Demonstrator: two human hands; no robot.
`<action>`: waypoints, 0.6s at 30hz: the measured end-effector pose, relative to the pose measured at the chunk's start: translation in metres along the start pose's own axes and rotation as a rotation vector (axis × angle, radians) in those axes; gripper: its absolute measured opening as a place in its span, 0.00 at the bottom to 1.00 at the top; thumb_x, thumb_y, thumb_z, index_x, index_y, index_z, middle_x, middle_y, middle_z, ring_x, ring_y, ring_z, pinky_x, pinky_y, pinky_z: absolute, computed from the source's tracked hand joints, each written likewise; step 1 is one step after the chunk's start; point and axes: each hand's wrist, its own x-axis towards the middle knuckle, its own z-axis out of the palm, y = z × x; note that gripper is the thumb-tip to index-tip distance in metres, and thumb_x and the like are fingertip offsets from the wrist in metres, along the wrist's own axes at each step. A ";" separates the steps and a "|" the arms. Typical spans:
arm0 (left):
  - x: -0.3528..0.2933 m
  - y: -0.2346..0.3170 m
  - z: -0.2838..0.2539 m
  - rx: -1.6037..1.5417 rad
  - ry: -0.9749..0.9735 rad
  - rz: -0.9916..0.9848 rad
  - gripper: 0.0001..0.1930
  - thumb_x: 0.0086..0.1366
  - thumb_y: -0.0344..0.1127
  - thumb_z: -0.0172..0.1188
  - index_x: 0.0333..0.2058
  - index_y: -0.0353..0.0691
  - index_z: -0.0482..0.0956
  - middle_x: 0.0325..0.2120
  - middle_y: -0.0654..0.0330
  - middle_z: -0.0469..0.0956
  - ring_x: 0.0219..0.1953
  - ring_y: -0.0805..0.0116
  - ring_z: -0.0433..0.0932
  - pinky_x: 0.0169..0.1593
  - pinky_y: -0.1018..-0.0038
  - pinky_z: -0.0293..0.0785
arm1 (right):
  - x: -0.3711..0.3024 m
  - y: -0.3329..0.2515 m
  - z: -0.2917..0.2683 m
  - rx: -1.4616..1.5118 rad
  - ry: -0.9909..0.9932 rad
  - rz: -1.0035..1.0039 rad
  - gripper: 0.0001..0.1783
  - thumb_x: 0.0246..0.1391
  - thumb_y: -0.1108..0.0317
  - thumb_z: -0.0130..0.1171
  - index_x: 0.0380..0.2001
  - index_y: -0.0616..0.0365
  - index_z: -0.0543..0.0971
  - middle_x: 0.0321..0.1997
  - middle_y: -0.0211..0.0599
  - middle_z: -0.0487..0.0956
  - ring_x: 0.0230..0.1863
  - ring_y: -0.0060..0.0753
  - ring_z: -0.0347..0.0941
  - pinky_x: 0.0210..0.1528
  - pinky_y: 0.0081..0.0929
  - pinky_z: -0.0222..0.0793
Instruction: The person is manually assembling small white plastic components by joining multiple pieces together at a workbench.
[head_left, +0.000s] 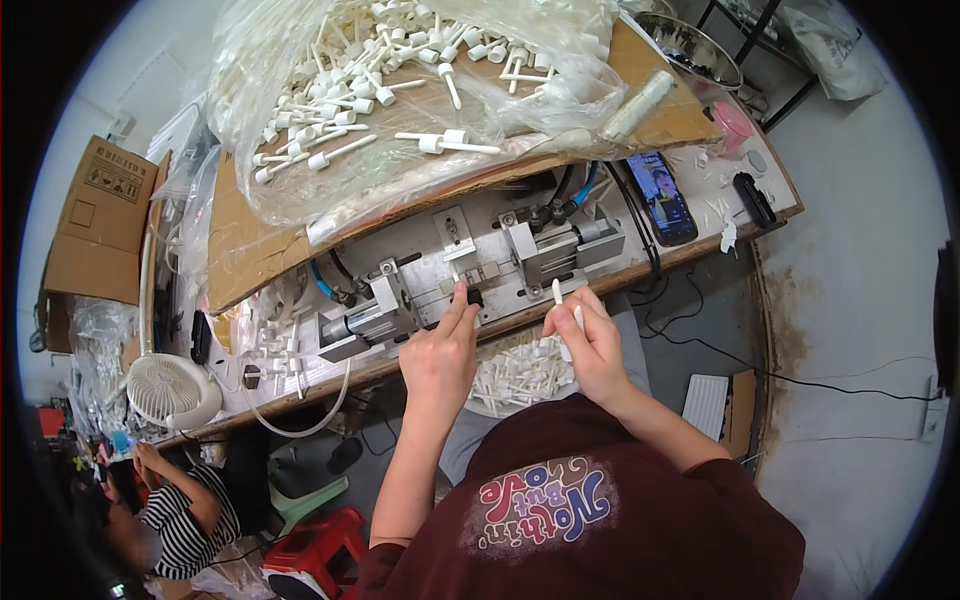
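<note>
Looked mid-batch, honestly: a white plastic stick (557, 292) was gripped in the closed right hand (597, 342), just in front of the bench, while the left hand's (440, 357) index finger was held out at a metal fixture (462, 262) between two pneumatic cylinders (565, 254); whether anything was pinched there couldn't be told. Tons of white stemmed caps (385, 96) were left piled on plastic sheeting (250, 70) over cardboard (232, 250), and a heap of white sticks (515, 375) was gathered below the bench edge. The white bench (700, 168) was pretty crowded, with a phone (660, 200) parked on the right and a fan (172, 390) at the left. A red stool (325, 545) and a striped-shirted co-worker (190, 520) were seen lower left.
</note>
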 end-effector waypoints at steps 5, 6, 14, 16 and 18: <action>0.000 -0.002 -0.001 -0.073 -0.002 -0.025 0.13 0.52 0.29 0.66 0.39 0.42 0.84 0.51 0.62 0.80 0.26 0.62 0.82 0.31 0.72 0.78 | 0.000 -0.001 0.006 0.372 -0.135 0.288 0.15 0.67 0.62 0.51 0.30 0.61 0.76 0.23 0.25 0.68 0.19 0.13 0.59 0.22 0.15 0.52; 0.001 -0.002 0.000 -0.077 0.003 -0.023 0.13 0.52 0.29 0.66 0.39 0.42 0.84 0.51 0.63 0.80 0.26 0.62 0.83 0.31 0.72 0.78 | -0.001 0.000 0.006 0.464 -0.157 0.373 0.14 0.68 0.62 0.50 0.32 0.61 0.76 0.22 0.23 0.67 0.14 0.10 0.55 0.17 0.12 0.48; -0.006 0.012 -0.022 -0.504 -0.032 0.011 0.17 0.50 0.31 0.72 0.41 0.38 0.82 0.43 0.57 0.82 0.28 0.65 0.82 0.32 0.74 0.78 | 0.002 0.001 0.000 0.562 -0.181 0.556 0.13 0.67 0.61 0.52 0.34 0.60 0.75 0.19 0.23 0.68 0.12 0.10 0.55 0.14 0.12 0.48; -0.006 0.026 -0.034 -0.657 -0.067 0.109 0.15 0.51 0.31 0.72 0.38 0.38 0.81 0.39 0.59 0.82 0.36 0.62 0.82 0.36 0.72 0.78 | 0.001 0.002 0.000 0.569 -0.207 0.582 0.13 0.67 0.61 0.52 0.34 0.60 0.75 0.19 0.23 0.68 0.12 0.10 0.55 0.13 0.12 0.48; -0.007 0.034 -0.027 -0.663 0.013 0.174 0.14 0.51 0.30 0.71 0.38 0.38 0.81 0.39 0.58 0.82 0.37 0.62 0.82 0.37 0.72 0.79 | 0.001 0.001 -0.001 0.602 -0.250 0.616 0.13 0.67 0.61 0.53 0.34 0.59 0.75 0.19 0.23 0.68 0.12 0.10 0.55 0.13 0.12 0.48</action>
